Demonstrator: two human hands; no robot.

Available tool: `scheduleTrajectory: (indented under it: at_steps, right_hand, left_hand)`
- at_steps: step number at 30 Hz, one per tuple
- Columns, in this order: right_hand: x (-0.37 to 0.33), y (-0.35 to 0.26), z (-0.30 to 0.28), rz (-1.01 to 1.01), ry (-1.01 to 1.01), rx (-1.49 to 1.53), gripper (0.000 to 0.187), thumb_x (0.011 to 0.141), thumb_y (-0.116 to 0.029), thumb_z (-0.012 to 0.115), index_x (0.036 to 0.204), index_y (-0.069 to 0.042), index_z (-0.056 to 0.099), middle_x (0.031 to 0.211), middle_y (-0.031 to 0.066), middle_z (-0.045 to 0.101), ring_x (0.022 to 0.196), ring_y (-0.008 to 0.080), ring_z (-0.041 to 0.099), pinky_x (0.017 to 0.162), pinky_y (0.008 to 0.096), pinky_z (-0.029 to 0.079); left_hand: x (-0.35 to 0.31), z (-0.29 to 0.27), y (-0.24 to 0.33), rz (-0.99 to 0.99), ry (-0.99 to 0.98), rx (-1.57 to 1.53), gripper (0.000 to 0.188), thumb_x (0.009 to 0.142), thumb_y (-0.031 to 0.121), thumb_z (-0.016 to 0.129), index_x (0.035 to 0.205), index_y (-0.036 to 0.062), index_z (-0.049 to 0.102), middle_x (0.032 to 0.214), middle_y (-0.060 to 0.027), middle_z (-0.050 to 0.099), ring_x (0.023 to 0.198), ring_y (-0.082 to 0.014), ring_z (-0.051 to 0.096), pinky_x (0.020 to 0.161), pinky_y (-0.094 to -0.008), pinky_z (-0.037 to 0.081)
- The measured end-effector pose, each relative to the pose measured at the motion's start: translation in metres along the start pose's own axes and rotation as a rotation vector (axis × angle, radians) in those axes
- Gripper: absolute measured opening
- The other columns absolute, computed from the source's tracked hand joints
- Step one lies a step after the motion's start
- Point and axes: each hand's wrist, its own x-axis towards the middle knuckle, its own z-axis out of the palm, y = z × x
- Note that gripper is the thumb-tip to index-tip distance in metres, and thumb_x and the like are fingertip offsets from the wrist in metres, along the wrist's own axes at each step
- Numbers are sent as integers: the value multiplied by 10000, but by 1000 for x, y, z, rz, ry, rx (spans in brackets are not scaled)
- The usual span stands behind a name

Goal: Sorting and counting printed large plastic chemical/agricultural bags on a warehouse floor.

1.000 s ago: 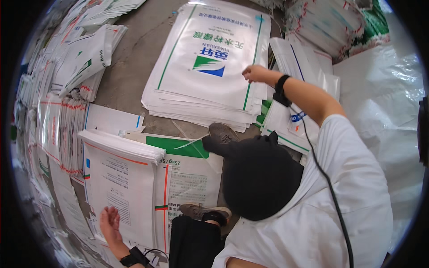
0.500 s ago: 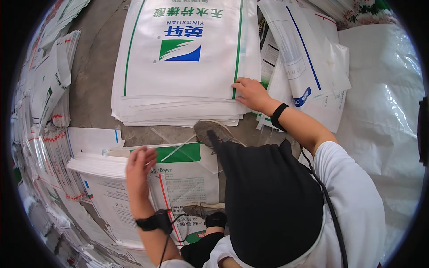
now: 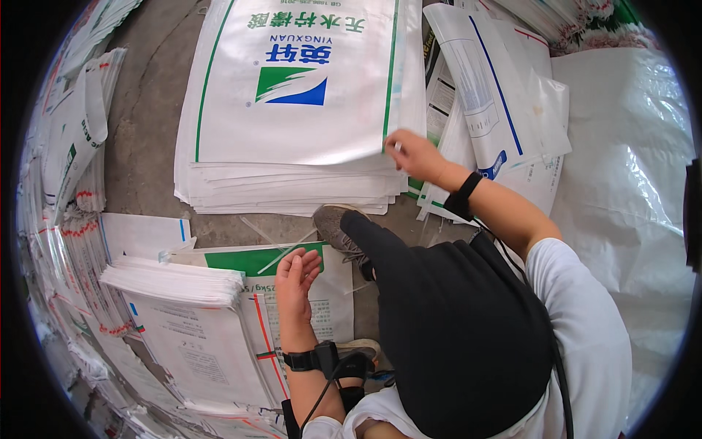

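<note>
A stack of flat white woven sacks (image 3: 241, 139) with green stripes and a green-and-blue emblem lies on the floor ahead of me. My right hand (image 3: 413, 156) pinches the near right corner of the top sack, and that edge is lifted a little off the ones below. My left hand (image 3: 298, 279) hangs empty with its fingers loosely extended, above a white sack with a green band (image 3: 241, 261) on the floor. Beside it, to the left, is a thick pile of folded white sacks (image 3: 186, 311).
Loose printed sacks (image 3: 486, 95) overlap to the right of the stack, and a large shiny white sheet (image 3: 621, 183) spreads beyond them. Tied bundles of sacks (image 3: 88, 271) line the left side. My shoe (image 3: 336, 230) stands near the stack's front edge, on grey concrete floor (image 3: 142, 139).
My left hand has swung right, from over the folded pile toward the middle. My right hand has closed on the top sack's corner and raised it slightly.
</note>
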Motion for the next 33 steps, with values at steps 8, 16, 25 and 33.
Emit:
scheduleTrajectory:
  at_steps: [8,16,25,33]
  right_hand:
    - [26,-131,-122,-526,566,524,167,1017,-132,535,1114,5,542,1050,128,679,921,214,715,749,279,560]
    - [-21,-111,-40,-520,319,149,92,950,20,577,1037,-8,564,1097,132,677,911,158,646,816,298,533]
    - [-33,-94,40,-496,-58,241,176,890,-95,672,1052,-54,616,1072,118,669,953,310,654,830,378,524]
    - [-23,-45,30,-302,-21,86,503,895,-15,574,1385,-73,473,1357,159,528,1197,324,556,1000,387,473]
  left_hand:
    - [9,16,21,98,-27,-19,385,1013,254,555,1284,-17,514,1178,-170,652,1076,-247,647,921,-336,521]
    - [21,88,55,194,-326,22,628,1015,461,502,1409,-20,414,1294,-182,601,1178,-256,595,939,-334,504]
    - [81,92,44,191,-176,-294,414,1001,187,570,1332,-40,472,1245,-160,598,1091,-270,627,894,-404,543]
    - [48,27,23,366,165,-33,526,890,-28,532,1394,-79,391,1332,-198,540,1160,-299,591,991,-408,484]
